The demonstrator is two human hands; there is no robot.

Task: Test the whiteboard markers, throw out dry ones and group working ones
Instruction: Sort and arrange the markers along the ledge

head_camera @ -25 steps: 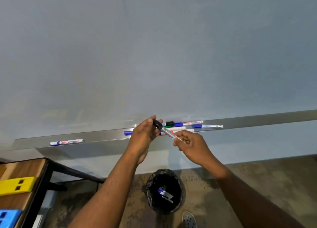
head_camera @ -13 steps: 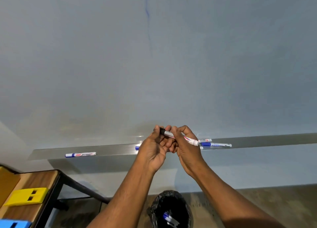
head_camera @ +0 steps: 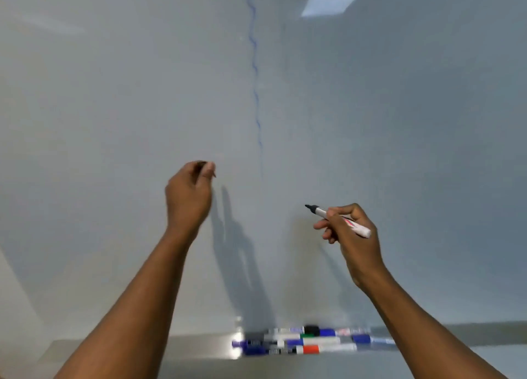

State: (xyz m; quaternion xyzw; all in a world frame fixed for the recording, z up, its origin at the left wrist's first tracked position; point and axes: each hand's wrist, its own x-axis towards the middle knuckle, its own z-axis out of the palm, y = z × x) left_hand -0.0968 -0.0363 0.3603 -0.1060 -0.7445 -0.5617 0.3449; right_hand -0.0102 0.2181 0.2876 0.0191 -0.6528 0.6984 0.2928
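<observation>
My right hand [head_camera: 349, 233] grips an uncapped white marker [head_camera: 360, 230] with a black tip, which points up and left, close to the whiteboard [head_camera: 114, 93]. My left hand [head_camera: 189, 193] is raised against the board with its fingers pinched on a small dark thing, apparently the marker's black cap [head_camera: 202, 164], mostly hidden. A wavy blue line [head_camera: 254, 73] runs down the board above and between my hands. Several capped markers [head_camera: 302, 341], with blue, green, black and red caps, lie bunched on the metal tray [head_camera: 199, 346] below.
The metal tray runs along the board's lower edge, left and right of the marker bunch. A bright ceiling-light reflection [head_camera: 329, 4] shows on the board at the upper right. My forearms cross the lower half of the view.
My hands have parted and risen from the tray: the left holds the pulled-off cap, the right holds the bare marker. The view tilted up, so the bin and table are out of sight.
</observation>
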